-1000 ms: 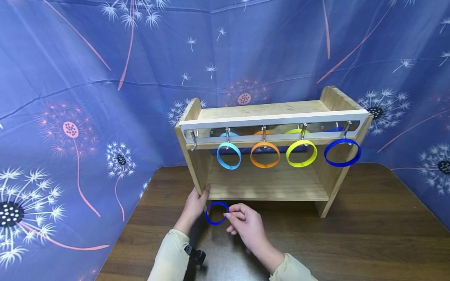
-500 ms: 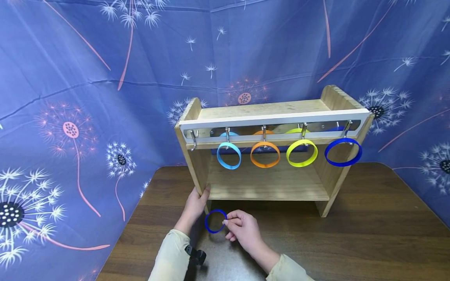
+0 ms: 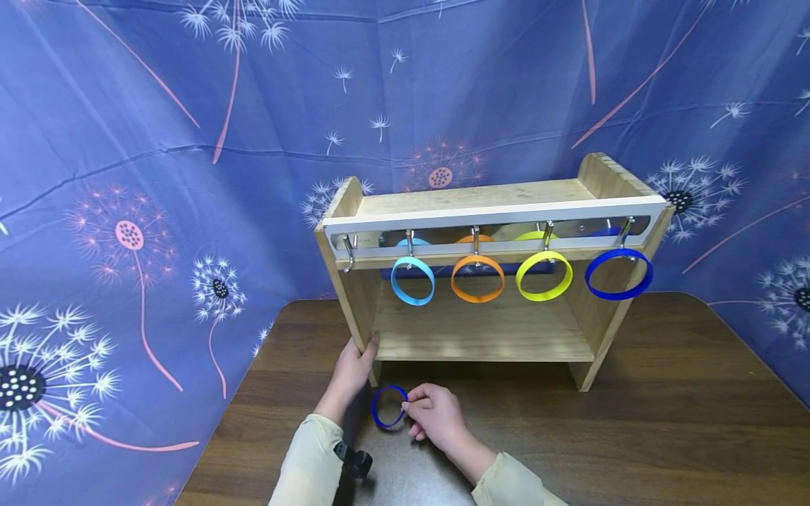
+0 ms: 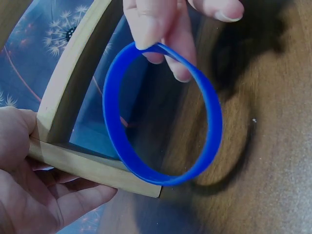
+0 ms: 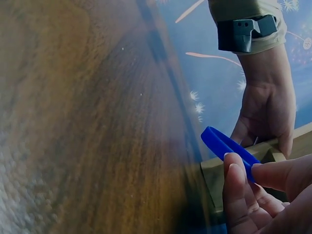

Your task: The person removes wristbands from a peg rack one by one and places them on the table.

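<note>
A dark blue silicone wristband is pinched at its edge between the thumb and fingers of my right hand, just above the table. In the left wrist view the whole blue wristband shows as a round loop. My left hand grips the lower left side panel of the wooden rack, its thumb on the inner side. Light blue, orange, yellow and another dark blue wristband hang from the rack's hooks. The leftmost hook carries no band.
The rack stands on a brown wooden table. Behind it hangs a blue cloth printed with dandelions. A white-edged metal hook strip runs along the rack's upper front.
My right hand has lowered the blue wristband a little toward me, and the band has turned slightly. The left hand keeps its grip on the rack.
</note>
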The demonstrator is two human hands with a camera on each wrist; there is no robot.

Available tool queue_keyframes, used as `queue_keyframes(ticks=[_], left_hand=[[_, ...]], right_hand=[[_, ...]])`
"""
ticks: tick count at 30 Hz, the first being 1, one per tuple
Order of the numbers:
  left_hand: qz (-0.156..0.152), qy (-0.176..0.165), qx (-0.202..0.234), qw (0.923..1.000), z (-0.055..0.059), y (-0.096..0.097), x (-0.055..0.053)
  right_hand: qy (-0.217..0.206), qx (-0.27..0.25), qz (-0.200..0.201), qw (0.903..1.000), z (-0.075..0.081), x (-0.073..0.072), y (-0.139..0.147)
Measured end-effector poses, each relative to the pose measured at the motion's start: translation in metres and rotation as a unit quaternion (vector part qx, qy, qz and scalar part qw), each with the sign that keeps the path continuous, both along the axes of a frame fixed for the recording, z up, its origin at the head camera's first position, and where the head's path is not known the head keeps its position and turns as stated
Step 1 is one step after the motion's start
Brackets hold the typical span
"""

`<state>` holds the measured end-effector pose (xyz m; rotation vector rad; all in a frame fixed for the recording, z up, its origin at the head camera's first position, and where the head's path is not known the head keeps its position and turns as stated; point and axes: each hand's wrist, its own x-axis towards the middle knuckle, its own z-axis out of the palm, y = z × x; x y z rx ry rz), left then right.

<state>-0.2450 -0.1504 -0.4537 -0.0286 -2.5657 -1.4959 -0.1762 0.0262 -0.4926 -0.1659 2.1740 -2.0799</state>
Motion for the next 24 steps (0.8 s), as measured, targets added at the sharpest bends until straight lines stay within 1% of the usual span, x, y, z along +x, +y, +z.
queue_keyframes(ticks=[9, 13, 19, 24], left_hand=[[-0.001, 0.003, -0.001, 1.0000, 0.0000, 0.0007, 0.0002], [0.000, 0.005, 0.000, 1.0000, -0.0001, 0.0008, 0.0002], [0.003, 0.002, -0.001, 1.0000, -0.0005, 0.0010, -0.0005], [0.007, -0.001, -0.001, 1.0000, -0.0026, 0.0006, -0.0012]], right_hand=[[-0.001, 0.039, 0.005, 0.9992, -0.0040, -0.0011, -0.0026], [0.005, 0.066, 0.005, 0.9978, -0.0077, -0.0021, -0.0028], [0.036, 0.131, -0.003, 0.9907, -0.0100, -0.0028, -0.0028], [0.054, 0.158, -0.005, 0.9860, -0.0088, -0.0020, -0.0028]])
